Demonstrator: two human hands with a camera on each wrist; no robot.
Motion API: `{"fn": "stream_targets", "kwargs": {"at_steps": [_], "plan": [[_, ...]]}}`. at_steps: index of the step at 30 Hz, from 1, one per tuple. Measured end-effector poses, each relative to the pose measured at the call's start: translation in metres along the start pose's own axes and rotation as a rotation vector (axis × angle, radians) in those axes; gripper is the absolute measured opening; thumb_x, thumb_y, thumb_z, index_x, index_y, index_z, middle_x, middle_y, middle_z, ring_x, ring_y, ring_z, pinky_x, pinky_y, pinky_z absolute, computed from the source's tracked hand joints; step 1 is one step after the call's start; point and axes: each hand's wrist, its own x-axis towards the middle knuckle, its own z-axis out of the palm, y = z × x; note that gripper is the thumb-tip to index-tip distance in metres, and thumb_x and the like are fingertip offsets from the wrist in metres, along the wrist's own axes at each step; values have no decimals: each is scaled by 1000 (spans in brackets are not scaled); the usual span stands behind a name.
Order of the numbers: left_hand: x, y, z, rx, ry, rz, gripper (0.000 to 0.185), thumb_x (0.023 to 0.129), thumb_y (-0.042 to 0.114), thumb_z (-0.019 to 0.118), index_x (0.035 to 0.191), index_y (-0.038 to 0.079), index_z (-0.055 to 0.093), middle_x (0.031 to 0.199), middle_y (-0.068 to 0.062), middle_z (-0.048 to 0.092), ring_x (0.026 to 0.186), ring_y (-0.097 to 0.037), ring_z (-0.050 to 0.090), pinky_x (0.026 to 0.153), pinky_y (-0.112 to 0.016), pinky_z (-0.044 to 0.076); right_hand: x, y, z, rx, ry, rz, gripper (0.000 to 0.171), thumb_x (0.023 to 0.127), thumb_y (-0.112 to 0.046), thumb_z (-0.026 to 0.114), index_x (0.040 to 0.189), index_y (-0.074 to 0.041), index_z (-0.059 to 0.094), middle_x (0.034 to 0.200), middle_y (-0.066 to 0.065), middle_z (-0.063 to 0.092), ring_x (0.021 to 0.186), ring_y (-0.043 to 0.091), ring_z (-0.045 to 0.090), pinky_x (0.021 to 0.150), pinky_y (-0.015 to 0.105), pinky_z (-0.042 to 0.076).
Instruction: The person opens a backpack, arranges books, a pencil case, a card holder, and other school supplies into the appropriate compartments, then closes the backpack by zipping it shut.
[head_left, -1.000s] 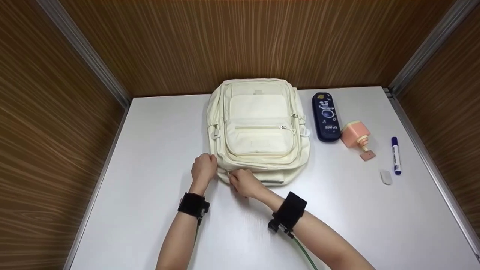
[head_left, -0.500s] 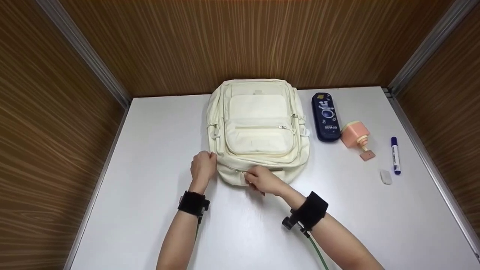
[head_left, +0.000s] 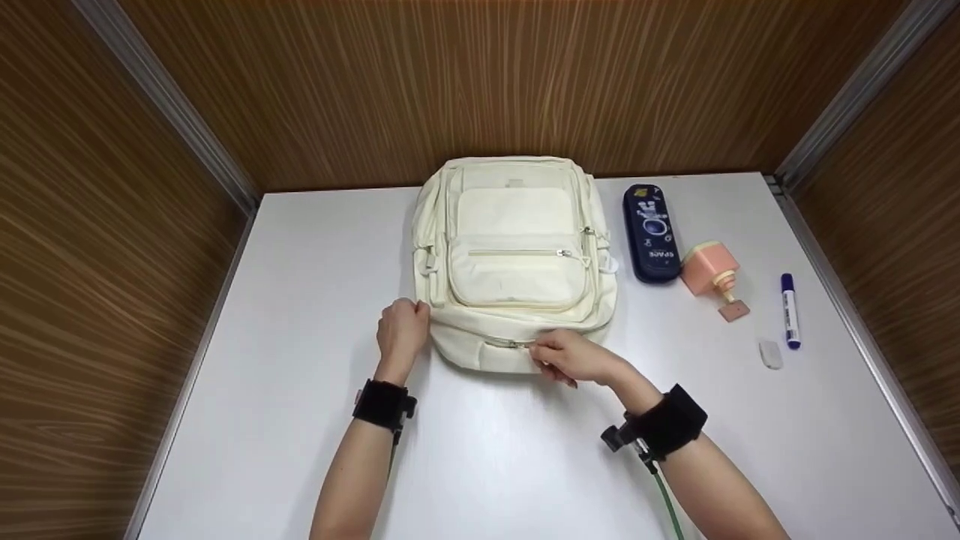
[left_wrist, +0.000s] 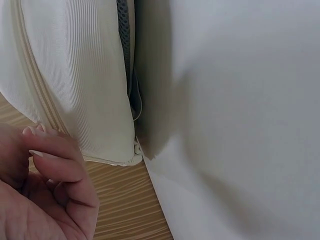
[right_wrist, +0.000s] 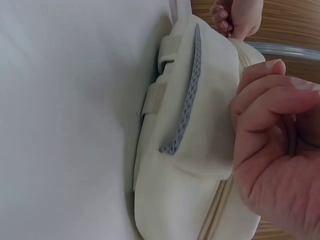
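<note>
Cream backpack [head_left: 514, 259] lies flat at centre of the white surface [head_left: 300, 420]. Left hand [head_left: 402, 335] grips its lower-left corner; right hand [head_left: 574, 356] pinches the zipper pull [head_left: 525, 344] (roughly mid-track, remainder unzipped).

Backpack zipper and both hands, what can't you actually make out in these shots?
- Zipper pull: head view, the right hand covers it; the right wrist view shows only curled fingers against the backpack.
- Left hand grip: head view shows its back only; the left wrist view cuts it off at the edge.
- Pencil case print: too small to read.
</note>
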Motion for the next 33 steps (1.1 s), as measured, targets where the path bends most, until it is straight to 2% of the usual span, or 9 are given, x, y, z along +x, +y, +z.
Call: {"fn": "stream_targets", "kwargs": {"at_steps": [4, 8, 11, 14, 17, 20, 25, 29, 33], "plan": [[1, -3, -2, 11, -27, -19, 39, 93, 22, 52, 56, 15, 42, 62, -9, 57, 56, -25, 52, 51, -41, 40, -10, 9, -12, -29, -22, 19, 37, 104, -14, 45, 71, -1, 56, 58, 0, 53, 37, 8, 42, 35, 24, 36], [1, -3, -4, 61, -57, -44, 37, 95, 26, 52, 61, 10, 52, 73, -15, 64, 64, -30, 60, 56, -46, 46, -17, 16, -16, -84, 15, 37, 36, 102, -11, 42, 68, -3, 52, 55, -2, 50, 36, 6, 38, 35, 22, 32], [2, -3, -8, 120, -60, -39, 34, 97, 27, 54, 70, 6, 59, 80, -18, 67, 70, -34, 64, 59, -49, 49, -17, 15, -11, -231, 87, 1, 34, 100, -14, 46, 68, -8, 52, 56, -7, 47, 43, 5, 39, 43, 24, 34], [1, -2, -13, 142, -11, 25, 25, 96, 24, 59, 83, 4, 63, 85, -17, 67, 76, -37, 66, 62, -50, 50, -15, 10, -4, -435, 188, -9, 35, 100, -23, 53, 66, -15, 52, 58, -10, 43, 52, 8, 42, 51, 29, 37], [-3, 5, -14, 91, 78, 178, 14, 93, 16, 65, 90, 3, 63, 84, -14, 65, 75, -34, 65, 64, -48, 50, -14, 5, 3, -574, 288, 15, 37, 99, -31, 57, 64, -20, 50, 59, -8, 42, 57, 12, 44, 55, 35, 40], [-11, 16, -9, 9, 148, 423, 9, 88, 8, 70, 88, 2, 64, 83, -10, 62, 74, -29, 62, 66, -44, 49, -12, 1, 7, -649, 375, 28, 35, 100, -31, 57, 67, -20, 51, 62, -5, 46, 60, 17, 48, 56, 41, 43], [-30, 40, 7, -17, 79, 818, 11, 86, 9, 75, 94, 5, 68, 94, -7, 65, 90, -26, 61, 79, -40, 49, -12, -1, 12, -696, 447, 22, 20, 102, -25, 55, 85, -13, 58, 72, 3, 58, 63, 25, 58, 54, 46, 46], [-41, 54, 25, 70, -18, 954, 24, 87, 16, 75, 109, 8, 70, 108, -5, 65, 102, -24, 59, 89, -38, 46, -11, -1, 13, -749, 475, -15, 16, 99, -22, 60, 86, -12, 59, 73, 4, 62, 64, 29, 62, 53, 47, 47], [-45, 61, 40, 163, 34, 1002, 22, 85, 18, 76, 106, 11, 72, 102, 0, 67, 95, -20, 61, 83, -33, 47, -10, 0, 11, -761, 507, -61, 17, 94, -20, 68, 78, -14, 62, 71, 1, 63, 68, 28, 64, 56, 48, 48]]}}
